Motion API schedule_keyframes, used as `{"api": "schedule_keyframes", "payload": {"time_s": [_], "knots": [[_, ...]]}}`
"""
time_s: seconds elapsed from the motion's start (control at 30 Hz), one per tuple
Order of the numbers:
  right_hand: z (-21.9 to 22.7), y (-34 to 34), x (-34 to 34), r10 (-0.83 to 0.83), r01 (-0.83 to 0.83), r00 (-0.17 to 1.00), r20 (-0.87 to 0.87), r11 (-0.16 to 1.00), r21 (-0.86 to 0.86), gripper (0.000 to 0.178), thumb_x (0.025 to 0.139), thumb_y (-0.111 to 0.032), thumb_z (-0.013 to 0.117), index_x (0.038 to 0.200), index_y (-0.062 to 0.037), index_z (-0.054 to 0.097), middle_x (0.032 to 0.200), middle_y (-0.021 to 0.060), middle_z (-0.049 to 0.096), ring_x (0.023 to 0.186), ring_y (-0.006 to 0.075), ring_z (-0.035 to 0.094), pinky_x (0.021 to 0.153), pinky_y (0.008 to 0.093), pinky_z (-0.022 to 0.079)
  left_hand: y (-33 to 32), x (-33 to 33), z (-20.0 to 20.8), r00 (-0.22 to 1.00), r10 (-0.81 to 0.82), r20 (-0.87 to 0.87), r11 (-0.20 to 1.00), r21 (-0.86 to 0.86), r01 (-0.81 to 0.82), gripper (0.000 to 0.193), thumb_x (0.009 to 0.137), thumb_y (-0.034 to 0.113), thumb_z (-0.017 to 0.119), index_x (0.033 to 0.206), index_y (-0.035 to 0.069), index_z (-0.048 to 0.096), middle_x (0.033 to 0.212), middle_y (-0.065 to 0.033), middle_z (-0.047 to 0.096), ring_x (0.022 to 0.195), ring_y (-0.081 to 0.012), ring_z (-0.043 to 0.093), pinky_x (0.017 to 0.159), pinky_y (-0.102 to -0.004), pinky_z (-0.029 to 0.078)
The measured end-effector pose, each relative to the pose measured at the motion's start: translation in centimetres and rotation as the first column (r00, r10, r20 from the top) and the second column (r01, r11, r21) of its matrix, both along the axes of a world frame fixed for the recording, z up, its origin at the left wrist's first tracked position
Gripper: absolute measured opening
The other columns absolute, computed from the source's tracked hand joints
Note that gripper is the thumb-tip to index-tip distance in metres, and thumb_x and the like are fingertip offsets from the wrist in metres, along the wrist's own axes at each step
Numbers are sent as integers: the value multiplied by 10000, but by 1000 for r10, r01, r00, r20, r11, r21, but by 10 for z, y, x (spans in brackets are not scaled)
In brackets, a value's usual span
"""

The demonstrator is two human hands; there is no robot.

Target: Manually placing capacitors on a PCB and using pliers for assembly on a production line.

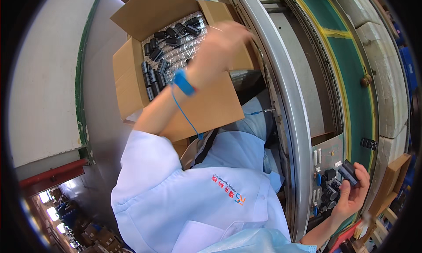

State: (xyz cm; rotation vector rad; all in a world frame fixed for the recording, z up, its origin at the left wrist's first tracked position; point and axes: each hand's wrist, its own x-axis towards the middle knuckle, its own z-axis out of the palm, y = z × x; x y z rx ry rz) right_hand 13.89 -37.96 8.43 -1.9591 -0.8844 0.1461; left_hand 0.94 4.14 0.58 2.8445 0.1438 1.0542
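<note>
My left hand [225,44], smeared by motion, is over the right side of an open cardboard box [206,101]; whether it holds anything is unclear. A blue strap [183,82] with a thin cord is round that wrist. Loose black cylindrical capacitors [172,42] lie on silvery bubble wrap in the box, with more standing in a cluster [154,81] at its left. At the lower right, my right hand [354,191] is closed on a black capacitor [348,173] with a grey marking. It is above a circuit board [329,149] carrying several black capacitors [329,189] and white connectors.
A metal rail [281,64] runs between my body and the green conveyor surface [356,72]. Another ribbed black part [368,143] sits at that surface's far edge. White padded blocks [380,55] and a wooden frame [389,182] line the right. A grey surface [103,99] lies left of the box.
</note>
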Motion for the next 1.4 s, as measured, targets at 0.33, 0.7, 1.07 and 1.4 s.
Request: {"api": "schedule_keyframes", "payload": {"time_s": [0.33,0.7,1.07,1.4], "knots": [[-10,14,39,-149,141,963,-224,989,-52,353,832,101,535,1172,8,534,1193,91,549,1089,165,551,927,276,426,215,-106,-131,781,305,-545,921,-38,-387,771,605,72,651,1336,1,418,1273,-241,518,1219,-382,468,1050,-413,366],[-38,11,61,-264,263,964,33,922,-286,357,749,-25,704,1088,-28,593,923,103,653,743,180,627,663,293,528,195,-79,-156,582,625,-520,759,232,-608,603,848,328,562,1370,86,379,1253,-293,447,967,-474,566,786,-520,492],[-49,11,52,-70,191,947,314,908,-373,314,754,-27,710,1049,-13,602,951,108,648,780,217,652,649,292,548,200,-56,-181,622,664,-416,738,232,-633,497,911,369,549,1294,88,403,1028,-329,529,748,-486,602,610,-511,530],[-43,24,53,86,265,852,516,780,-567,216,759,-165,700,852,-36,554,714,108,581,651,276,623,576,355,508,194,-30,-189,695,645,-319,761,188,-620,443,962,339,493,1291,61,393,1131,-281,498,831,-477,576,663,-529,502]]}}
